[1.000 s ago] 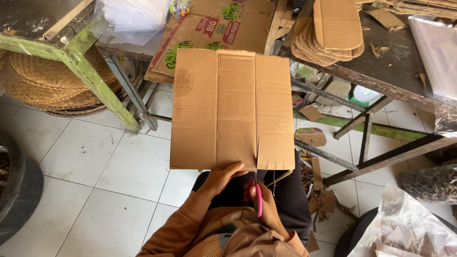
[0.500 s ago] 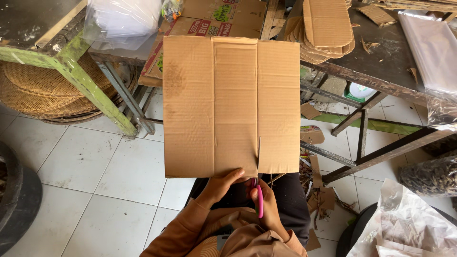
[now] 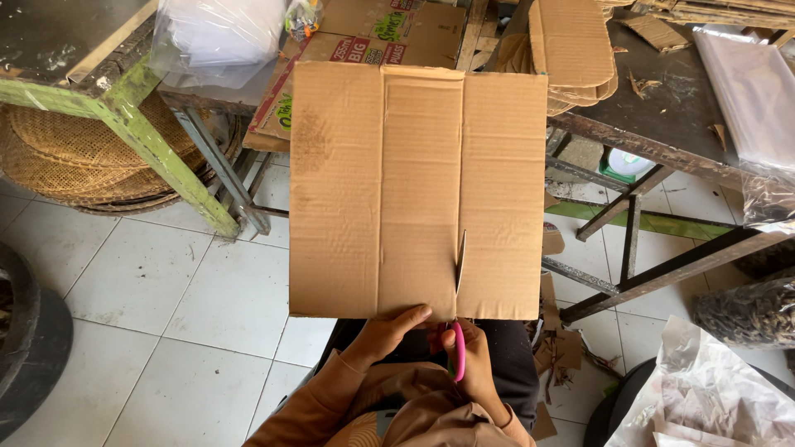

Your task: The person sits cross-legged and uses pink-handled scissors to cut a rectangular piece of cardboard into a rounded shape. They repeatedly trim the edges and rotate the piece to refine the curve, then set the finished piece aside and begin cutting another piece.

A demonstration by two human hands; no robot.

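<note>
risen a little since half a second back, and closer to the camera: cardboard sheet (image 3: pixel 389 190), with the slit along its right crease now reaching further up from the bottom edge. held flat and nearly upright above the lap, over the tiled floor (image 3: pixel 149 314), probably so the crease faces the eyes and guides the cut. gripped at the bottom edge by the left hand (image 3: pixel 385 331), thumb laid on the front face and fingers hidden behind, likely to keep the board taut while the blades bite. just right of it, right hand (image 3: pixel 476 360) closed around pink-handled scissors (image 3: pixel 457 352), handles below the sheet, blades mostly hidden behind it, pointing up into the slit; right strip beside the cut leaning slightly away where already freed.

beyond the sheet: printed cardboard box (image 3: pixel 364 50) flattened on a rusty frame, partly covered by the raised board. stack of cut cardboard pieces (image 3: pixel 575 50) on the dark table (image 3: pixel 679 108) to the right, well apart from the hands. clear plastic bag (image 3: pixel 219 37) on the green-legged bench (image 3: pixel 141 141) at the left, woven trays (image 3: pixel 62 157) stored beneath. cardboard scraps (image 3: pixel 559 364) scattered on the floor near the right knee. crumpled plastic wrap (image 3: pixel 712 397) at the lower right corner.
</note>
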